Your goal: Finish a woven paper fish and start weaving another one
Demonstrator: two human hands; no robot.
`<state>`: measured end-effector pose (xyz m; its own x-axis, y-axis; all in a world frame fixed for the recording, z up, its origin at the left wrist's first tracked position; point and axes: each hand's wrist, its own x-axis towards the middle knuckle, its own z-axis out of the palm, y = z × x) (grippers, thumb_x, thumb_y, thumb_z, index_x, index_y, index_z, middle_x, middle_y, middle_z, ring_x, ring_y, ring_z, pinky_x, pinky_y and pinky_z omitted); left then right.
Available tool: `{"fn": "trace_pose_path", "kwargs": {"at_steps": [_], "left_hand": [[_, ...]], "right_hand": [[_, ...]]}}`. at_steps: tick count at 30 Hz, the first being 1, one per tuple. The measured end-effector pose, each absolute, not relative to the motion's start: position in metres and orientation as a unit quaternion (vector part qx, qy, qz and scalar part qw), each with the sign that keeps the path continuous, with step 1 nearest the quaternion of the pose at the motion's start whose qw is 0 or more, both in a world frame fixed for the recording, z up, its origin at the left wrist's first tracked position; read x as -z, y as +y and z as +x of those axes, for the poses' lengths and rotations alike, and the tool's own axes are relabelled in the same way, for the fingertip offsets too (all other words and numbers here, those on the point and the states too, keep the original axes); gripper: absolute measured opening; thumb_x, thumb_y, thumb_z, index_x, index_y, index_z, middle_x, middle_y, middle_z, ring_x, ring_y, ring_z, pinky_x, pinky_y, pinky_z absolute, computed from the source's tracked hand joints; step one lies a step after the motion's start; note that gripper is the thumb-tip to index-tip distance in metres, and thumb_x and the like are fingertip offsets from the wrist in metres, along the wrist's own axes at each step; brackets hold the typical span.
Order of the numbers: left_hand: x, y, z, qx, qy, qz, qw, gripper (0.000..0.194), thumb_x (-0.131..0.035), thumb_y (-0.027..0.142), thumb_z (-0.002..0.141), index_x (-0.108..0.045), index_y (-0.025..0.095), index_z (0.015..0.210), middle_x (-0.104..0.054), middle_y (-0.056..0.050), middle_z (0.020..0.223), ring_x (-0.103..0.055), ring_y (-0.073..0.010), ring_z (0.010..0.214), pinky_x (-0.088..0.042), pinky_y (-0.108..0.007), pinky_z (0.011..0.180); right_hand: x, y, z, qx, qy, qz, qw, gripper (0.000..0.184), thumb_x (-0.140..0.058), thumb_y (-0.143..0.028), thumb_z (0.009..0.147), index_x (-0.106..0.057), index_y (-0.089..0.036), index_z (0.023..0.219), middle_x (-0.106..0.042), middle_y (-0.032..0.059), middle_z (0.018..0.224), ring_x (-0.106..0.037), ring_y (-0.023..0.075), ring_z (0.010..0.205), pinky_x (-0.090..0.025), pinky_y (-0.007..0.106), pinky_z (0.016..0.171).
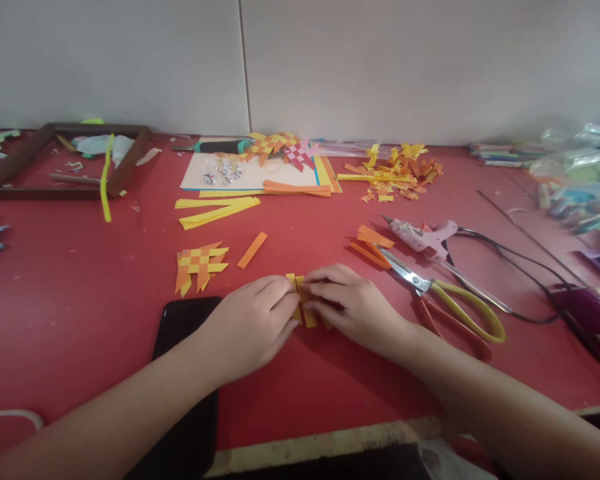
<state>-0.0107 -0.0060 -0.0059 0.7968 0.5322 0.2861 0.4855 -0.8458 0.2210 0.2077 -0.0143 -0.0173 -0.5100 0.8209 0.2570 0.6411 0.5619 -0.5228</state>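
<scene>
Short yellow paper strips (309,316) lie side by side on the red table at the front middle. My left hand (260,320) has its fingers closed on their left side. From the right, my right hand (353,303) pinches the strips with bent fingers. Both hands' fingertips nearly meet, and they cover much of the paper. A loose orange paper strip (253,250) rests just beyond my left hand. Farther left sits a woven yellow-and-orange paper fish (200,261). Under my left forearm is a black phone-like slab (187,317), partly hidden.
Scissors (420,285) lie partly open on the right, near a pink glue gun (423,239) with a black cord. Behind are yellow strips (217,212), a pile of paper scraps (403,173) and a card (195,175) with small gems. A brown frame (43,193) stands back left.
</scene>
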Motion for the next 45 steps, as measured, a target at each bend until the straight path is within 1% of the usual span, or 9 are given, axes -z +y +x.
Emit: {"fn": "trace_pose_path", "kwargs": {"at_steps": [4,8,11,19,26,31,38,41,45], "left_hand": [[0.006,-0.006,-0.012,-0.176,0.271,0.944,0.073,0.023,-0.047,0.017,0.095,-0.065,0.007,0.104,-0.068,-0.019,0.106,-0.067,-0.0311,0.097,-0.060,-0.046,0.081],[0.006,-0.006,-0.012,-0.185,0.269,0.943,0.071,0.021,-0.049,0.018,0.094,-0.066,0.008,0.100,-0.069,-0.018,0.104,-0.068,-0.0301,0.095,-0.060,-0.045,0.082],[0.005,-0.005,-0.012,-0.189,0.269,0.942,0.064,0.019,-0.049,0.018,0.094,-0.066,0.009,0.098,-0.070,-0.017,0.103,-0.069,-0.0284,0.094,-0.060,-0.043,0.082],[0.006,-0.005,-0.012,-0.196,0.264,0.942,0.063,0.019,-0.049,0.017,0.094,-0.066,0.008,0.099,-0.070,-0.018,0.102,-0.069,-0.0295,0.093,-0.061,-0.044,0.080],[0.007,-0.005,-0.012,-0.191,0.266,0.943,0.065,0.022,-0.048,0.017,0.094,-0.066,0.008,0.102,-0.069,-0.017,0.104,-0.068,-0.0297,0.094,-0.061,-0.045,0.079],[0.008,-0.005,-0.011,-0.177,0.268,0.944,0.069,0.024,-0.047,0.018,0.096,-0.067,0.009,0.106,-0.068,-0.015,0.103,-0.066,-0.0293,0.098,-0.059,-0.046,0.083],[0.011,-0.004,-0.009,-0.153,0.278,0.946,0.070,0.020,-0.051,0.017,0.094,-0.069,0.010,0.098,-0.067,-0.012,0.095,-0.065,-0.0276,0.092,-0.058,-0.045,0.084],[0.012,-0.005,-0.009,-0.147,0.279,0.946,0.071,0.021,-0.049,0.016,0.094,-0.069,0.010,0.096,-0.066,-0.012,0.095,-0.065,-0.0280,0.092,-0.058,-0.046,0.085],[0.012,-0.005,-0.010,-0.143,0.275,0.948,0.069,0.022,-0.048,0.017,0.094,-0.068,0.011,0.088,-0.064,-0.012,0.092,-0.064,-0.0279,0.090,-0.058,-0.046,0.083]], "right_hand": [[0.019,-0.013,0.208,-0.177,-0.848,-0.431,0.252,0.021,-0.054,-0.013,0.092,-0.075,-0.019,0.095,-0.070,0.0090,0.104,-0.065,0.0196,0.095,-0.057,0.037,0.086],[0.015,-0.013,0.208,-0.208,-0.842,-0.438,0.237,0.011,-0.066,-0.018,0.086,-0.074,-0.020,0.094,-0.070,0.0083,0.105,-0.066,0.0199,0.097,-0.056,0.035,0.088],[0.012,-0.013,0.208,-0.222,-0.839,-0.445,0.223,0.017,-0.072,-0.020,0.082,-0.074,-0.021,0.099,-0.069,0.0077,0.107,-0.065,0.0205,0.100,-0.056,0.036,0.089],[0.016,-0.011,0.206,-0.204,-0.836,-0.445,0.246,0.016,-0.062,-0.014,0.087,-0.074,-0.020,0.096,-0.071,0.0070,0.101,-0.066,0.0181,0.094,-0.057,0.034,0.085],[0.020,-0.009,0.206,-0.197,-0.832,-0.443,0.272,0.018,-0.055,-0.022,0.095,-0.073,-0.018,0.100,-0.071,0.0077,0.100,-0.067,0.0177,0.093,-0.056,0.034,0.087],[0.019,-0.008,0.203,-0.211,-0.824,-0.447,0.276,0.020,-0.052,-0.022,0.097,-0.072,-0.018,0.095,-0.071,0.0064,0.097,-0.066,0.0161,0.091,-0.054,0.031,0.086],[0.017,-0.003,0.198,-0.227,-0.793,-0.480,0.299,0.021,-0.051,-0.023,0.096,-0.069,-0.017,0.086,-0.067,0.0066,0.094,-0.063,0.0147,0.088,-0.050,0.028,0.082],[0.010,0.004,0.194,-0.208,-0.769,-0.532,0.285,0.027,-0.052,-0.028,0.096,-0.062,-0.017,0.074,-0.060,0.0036,0.081,-0.059,0.0135,0.076,-0.047,0.027,0.071],[0.003,0.016,0.187,-0.190,-0.751,-0.583,0.244,0.044,-0.054,-0.035,0.095,-0.041,-0.019,0.056,-0.043,-0.0030,0.060,-0.043,0.0098,0.055,-0.033,0.026,0.055]]}}
